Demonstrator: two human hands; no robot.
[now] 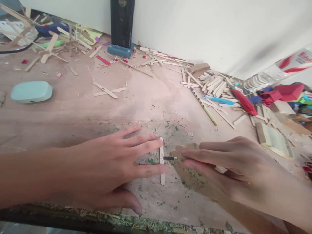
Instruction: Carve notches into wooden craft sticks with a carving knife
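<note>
My left hand point(107, 169) lies flat on the worktop with fingers spread, two fingertips pressing a pale wooden craft stick point(162, 161) that lies upright in the view. My right hand point(234, 169) comes in from the right with fingers closed round a small tool whose dark metal tip point(170, 158) touches the middle of the stick. The tool's handle is mostly hidden inside the fingers; a pale bit shows beneath them.
Loose craft sticks point(214, 83) pile along the back wall. A mint case point(31, 91) sits at left, a black post on a blue base point(121, 50) at the back, a pencil point(203, 106), red comb point(244, 102), folded paper and a wood block point(274, 139) at right.
</note>
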